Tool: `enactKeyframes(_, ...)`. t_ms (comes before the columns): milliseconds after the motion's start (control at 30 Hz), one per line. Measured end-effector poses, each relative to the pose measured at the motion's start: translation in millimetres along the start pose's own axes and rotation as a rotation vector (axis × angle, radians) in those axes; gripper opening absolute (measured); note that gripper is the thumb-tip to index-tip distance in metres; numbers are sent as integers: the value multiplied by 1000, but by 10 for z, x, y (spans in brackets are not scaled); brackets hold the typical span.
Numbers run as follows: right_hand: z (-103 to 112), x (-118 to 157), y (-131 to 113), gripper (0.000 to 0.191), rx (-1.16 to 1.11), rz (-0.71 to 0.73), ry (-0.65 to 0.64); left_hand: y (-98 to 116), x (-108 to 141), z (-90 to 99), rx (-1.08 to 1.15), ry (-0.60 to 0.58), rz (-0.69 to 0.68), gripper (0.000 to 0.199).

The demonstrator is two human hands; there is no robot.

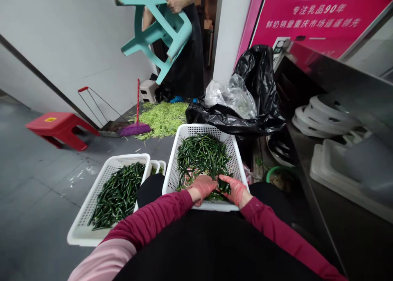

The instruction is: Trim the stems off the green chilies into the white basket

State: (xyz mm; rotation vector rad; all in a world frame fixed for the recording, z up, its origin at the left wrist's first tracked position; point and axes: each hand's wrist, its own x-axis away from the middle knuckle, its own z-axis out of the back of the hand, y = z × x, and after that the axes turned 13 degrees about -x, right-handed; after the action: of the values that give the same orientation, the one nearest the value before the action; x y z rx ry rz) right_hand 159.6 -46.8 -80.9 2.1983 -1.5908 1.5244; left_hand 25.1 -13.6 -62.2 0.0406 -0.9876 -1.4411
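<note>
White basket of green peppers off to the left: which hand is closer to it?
Left. The left hand is to the right of that white basket; the right hand, holding green peppers, is farther right.

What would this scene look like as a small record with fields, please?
Right hand: holds a small bunch of dark green chillies
Left hand: close beside it; grip unclear
Basket between the knees: white, perforated, holding more chillies
Left-side basket: white, also holding chillies
Floor: red stool, purple broom, light-green heap
Other person: holding a turquoise stool
</note>
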Motion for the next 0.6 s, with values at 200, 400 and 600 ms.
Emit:
enactKeyframes(200,-60,136,61,37,159,82,-203,77,213,41,-771,-92,-347,34)
enactKeyframes(400,-103,238,32,29,352,275,-169,154,248,423,-593,-67,-297,50)
enactKeyframes(600,-137,278,-3,21,598,284,-124,93,96,488,-543,-63,-387,30)
